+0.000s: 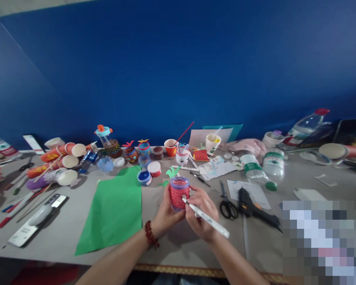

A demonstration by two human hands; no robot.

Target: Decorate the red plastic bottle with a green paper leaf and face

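A small clear cup painted red (178, 194), with a lilac rim and green paper leaves (172, 171) at its back, is held upright in my left hand (165, 211). My left fingers wrap round its side and underneath. In my right hand (204, 215) is a white marker pen (209, 221), gripped like a pencil. Its dark tip touches or nearly touches a dark-outlined round mark on the cup's front. Some right fingertips rest by the cup's right side. A beaded bracelet circles my left wrist.
Green paper (112, 213) lies left of my hands. Black scissors (228, 206) and a glue gun (255, 208) lie to the right. Blue paint (144, 177), decorated cups and plastic bottles (252, 168) line the back. Stacked paper cups (57, 162) and a phone (37, 221) are at left.
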